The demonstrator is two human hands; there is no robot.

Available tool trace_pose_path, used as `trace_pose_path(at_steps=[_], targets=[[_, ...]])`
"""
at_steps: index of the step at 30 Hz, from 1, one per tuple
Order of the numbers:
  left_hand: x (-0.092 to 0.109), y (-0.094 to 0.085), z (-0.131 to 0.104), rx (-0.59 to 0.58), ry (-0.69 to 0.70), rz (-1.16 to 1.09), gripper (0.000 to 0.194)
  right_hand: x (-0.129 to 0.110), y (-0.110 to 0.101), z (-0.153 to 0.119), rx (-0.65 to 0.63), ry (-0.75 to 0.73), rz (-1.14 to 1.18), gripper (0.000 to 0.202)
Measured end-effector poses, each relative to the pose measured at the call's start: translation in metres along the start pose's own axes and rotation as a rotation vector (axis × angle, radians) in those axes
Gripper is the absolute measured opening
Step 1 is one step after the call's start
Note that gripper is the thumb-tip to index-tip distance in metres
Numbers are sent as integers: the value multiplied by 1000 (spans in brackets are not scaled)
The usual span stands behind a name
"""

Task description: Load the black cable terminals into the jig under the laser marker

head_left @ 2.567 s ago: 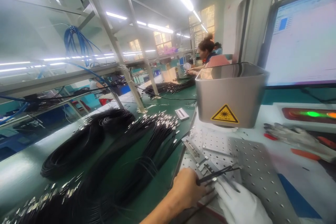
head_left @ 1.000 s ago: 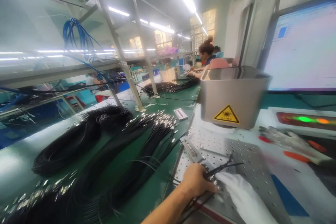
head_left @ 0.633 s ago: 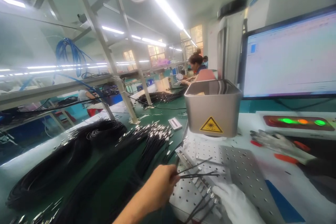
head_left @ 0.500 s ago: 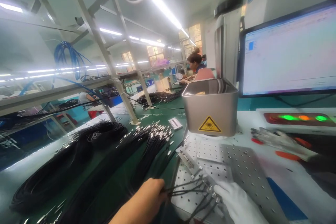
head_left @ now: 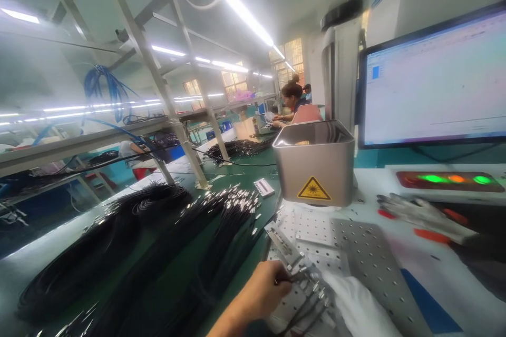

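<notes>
Black cable ends (head_left: 304,303) lie across the slotted metal fixture (head_left: 290,253) on the perforated plate (head_left: 367,263), and that is the main change I see: half a second back my left hand (head_left: 264,289) was off the plate's left edge, pulling a fan of thin cables sideways, and now it has come in onto the fixture. Its fingers are curled down over the cables beside the fixture, pinching or pressing them; I cannot tell which. My right hand (head_left: 356,305), in a white glove, has stayed low at the bottom edge, just right of the cables, lying flat on them or beside them; its fingertips are hidden, so how far it is closed I cannot tell. The view itself has barely shifted.

On containers: the grey metal box (head_left: 314,166) with the yellow laser warning label (head_left: 312,189) stands at the plate's far end, open at the top, and I cannot see inside it. Left of the plate, bundles of black cables with metal ends (head_left: 221,216) lie loose on the green bench (head_left: 253,168). A spare glove (head_left: 422,213) lies to the right, below the monitor (head_left: 435,79).
</notes>
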State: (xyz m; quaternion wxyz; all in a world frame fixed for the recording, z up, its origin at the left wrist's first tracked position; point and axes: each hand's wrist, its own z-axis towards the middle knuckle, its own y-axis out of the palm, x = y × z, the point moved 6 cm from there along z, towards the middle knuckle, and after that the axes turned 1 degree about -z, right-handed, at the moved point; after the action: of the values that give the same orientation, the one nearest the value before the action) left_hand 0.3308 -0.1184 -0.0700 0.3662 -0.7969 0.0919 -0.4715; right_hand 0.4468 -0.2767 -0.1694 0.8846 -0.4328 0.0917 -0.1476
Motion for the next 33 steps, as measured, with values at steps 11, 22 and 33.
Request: trace_pose_path(at_steps=[11, 22, 33], targets=[[-28, 14, 5, 137, -161, -255, 17, 5, 40, 4, -361, 371, 0, 36], [-18, 13, -6, 114, -217, -69, 26, 1, 29, 13, -422, 523, 2, 37], [-16, 15, -5, 112, -273, 26, 20, -25, 11, 9, -371, -61, -112, 59]])
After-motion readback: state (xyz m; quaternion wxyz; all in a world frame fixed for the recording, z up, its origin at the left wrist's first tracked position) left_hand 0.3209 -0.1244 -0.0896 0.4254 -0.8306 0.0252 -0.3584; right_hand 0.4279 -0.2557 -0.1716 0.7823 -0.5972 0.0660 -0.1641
